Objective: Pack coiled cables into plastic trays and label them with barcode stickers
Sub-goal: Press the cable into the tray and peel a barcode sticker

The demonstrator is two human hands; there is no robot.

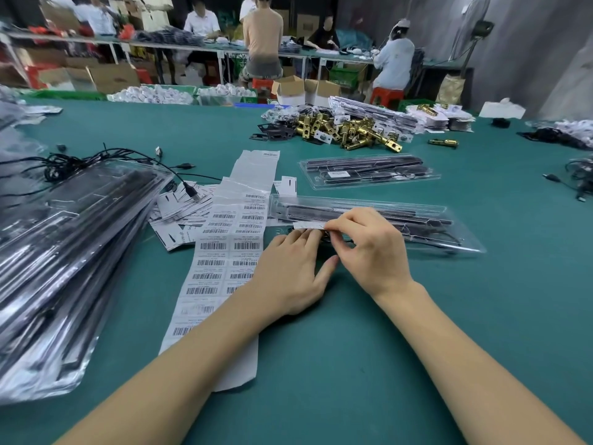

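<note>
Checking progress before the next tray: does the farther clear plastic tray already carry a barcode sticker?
Yes. The farther clear plastic tray shows a white barcode sticker stuck on its top, over the dark contents.

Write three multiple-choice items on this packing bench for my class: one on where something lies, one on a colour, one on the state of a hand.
1. Where does the barcode sticker sheet lie relative to the near plastic tray?
A. to its left
B. on top of it
C. beyond it

2. What colour is the table?
A. red
B. teal green
C. white

3. What is the right hand doing?
A. lying flat and empty
B. pinching a sticker
C. gripping a brass latch

Answers:
1 A, the sheet runs down the table left of the tray.
2 B, the whole work surface is teal green.
3 B, its thumb and fingers pinch the white strip over the tray's near edge, while the left hand rests with straight fingers beside it.
</note>
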